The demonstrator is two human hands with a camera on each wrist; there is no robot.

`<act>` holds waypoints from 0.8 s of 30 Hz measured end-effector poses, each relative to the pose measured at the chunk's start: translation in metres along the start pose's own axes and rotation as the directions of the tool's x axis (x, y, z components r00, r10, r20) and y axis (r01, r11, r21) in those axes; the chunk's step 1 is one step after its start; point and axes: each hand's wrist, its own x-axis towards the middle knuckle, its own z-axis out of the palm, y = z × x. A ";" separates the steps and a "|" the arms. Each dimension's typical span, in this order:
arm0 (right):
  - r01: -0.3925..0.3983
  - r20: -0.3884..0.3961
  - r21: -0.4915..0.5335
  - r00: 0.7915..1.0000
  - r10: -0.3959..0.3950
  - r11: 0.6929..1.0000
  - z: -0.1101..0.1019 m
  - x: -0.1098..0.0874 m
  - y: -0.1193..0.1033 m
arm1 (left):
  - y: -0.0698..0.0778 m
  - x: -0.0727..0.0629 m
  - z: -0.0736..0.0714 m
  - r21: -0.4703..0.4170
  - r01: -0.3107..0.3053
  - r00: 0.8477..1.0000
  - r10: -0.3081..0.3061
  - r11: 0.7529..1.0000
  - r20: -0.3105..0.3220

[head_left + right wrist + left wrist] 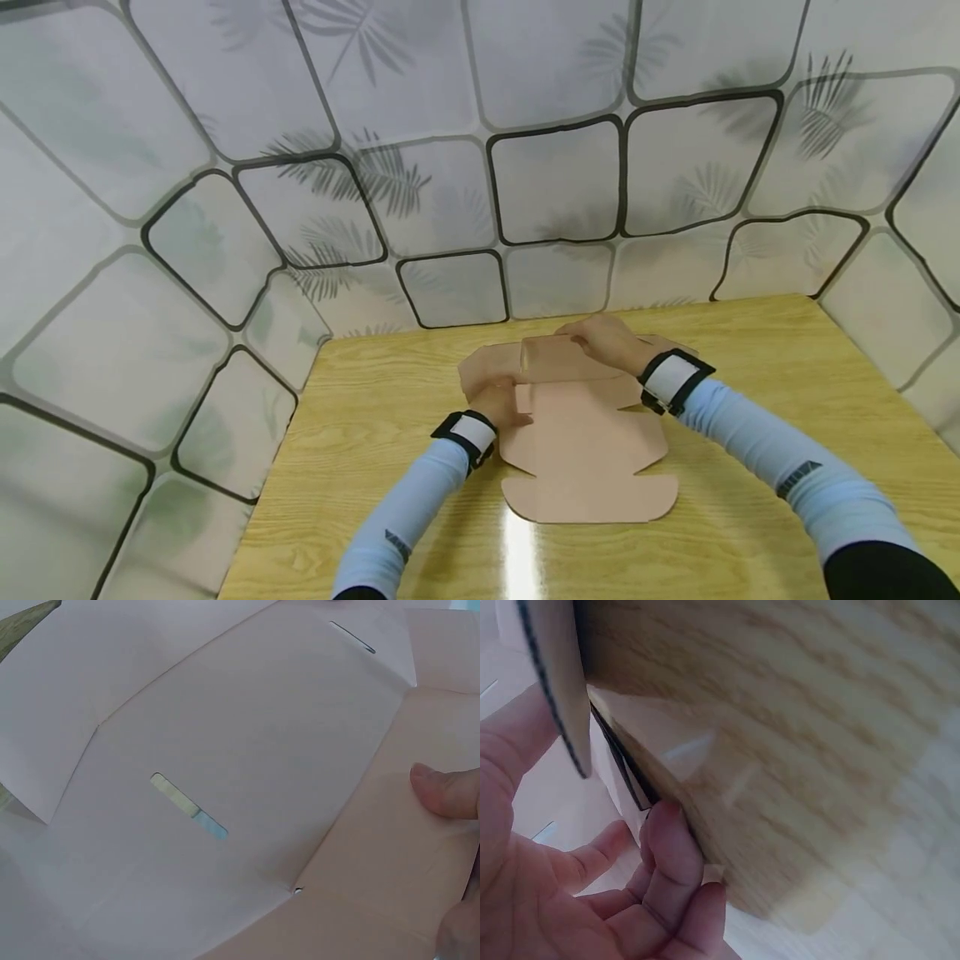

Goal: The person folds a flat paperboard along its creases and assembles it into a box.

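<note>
Fingers curled, the left hand (pixel 504 404) holds the cardboard's (pixel 585 442) side; the right hand (pixel 602 339) pinches its far flap (pixel 555 360). Leaf-patterned walls (pixel 558 185) hem the table (pixel 375 408) on 3 sides.

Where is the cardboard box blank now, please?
In the head view, the cardboard box blank lies on the wood-grained table, low and right of centre, left hand at its left side, right hand gripping its far panel.
</note>
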 end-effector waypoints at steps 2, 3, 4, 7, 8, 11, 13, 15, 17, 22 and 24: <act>-0.011 0.007 -0.003 1.000 0.011 1.000 0.000 0.001 -0.001 | 0.003 -0.005 -0.005 -0.045 0.005 1.000 -0.005 0.999 -0.019; -0.014 0.009 -0.008 1.000 0.014 1.000 0.000 0.001 -0.001 | 0.004 -0.007 -0.006 -0.073 0.004 0.999 -0.006 0.997 -0.031; -0.020 0.010 -0.009 1.000 0.021 1.000 0.001 0.002 -0.002 | 0.005 -0.009 -0.007 -0.097 0.010 0.999 -0.014 0.995 -0.040; -0.033 0.006 -0.010 0.999 0.033 0.999 0.002 0.002 -0.003 | 0.007 -0.007 -0.006 -0.168 0.033 0.997 -0.044 0.985 -0.065; -0.034 0.000 -0.011 0.999 0.034 0.999 0.003 0.002 -0.003 | 0.008 -0.005 -0.005 -0.154 0.025 0.996 -0.039 0.988 -0.085; -0.028 -0.025 -0.028 0.999 0.027 0.999 0.006 0.001 -0.002 | 0.010 0.003 0.007 0.057 -0.048 0.981 0.058 0.997 -0.184; -0.021 -0.044 -0.042 0.999 0.019 0.999 0.008 0.001 -0.002 | 0.008 0.013 0.025 0.281 -0.102 0.940 0.185 0.954 -0.286; -0.020 -0.058 -0.041 0.998 0.018 0.999 0.009 0.001 -0.002 | 0.016 0.013 0.031 0.387 -0.099 0.921 0.232 0.917 -0.314; -0.020 -0.061 -0.033 0.998 0.018 0.999 0.010 0.001 -0.002 | 0.026 0.006 0.034 0.376 -0.095 0.918 0.228 0.922 -0.326; -0.022 -0.043 -0.018 0.999 0.022 1.000 0.011 0.000 -0.002 | 0.052 -0.023 0.028 0.314 -0.078 0.935 0.179 0.946 -0.306; -0.023 -0.035 -0.022 0.999 0.023 0.999 0.010 0.000 -0.001 | 0.053 -0.029 0.028 0.407 -0.089 0.928 0.224 0.909 -0.297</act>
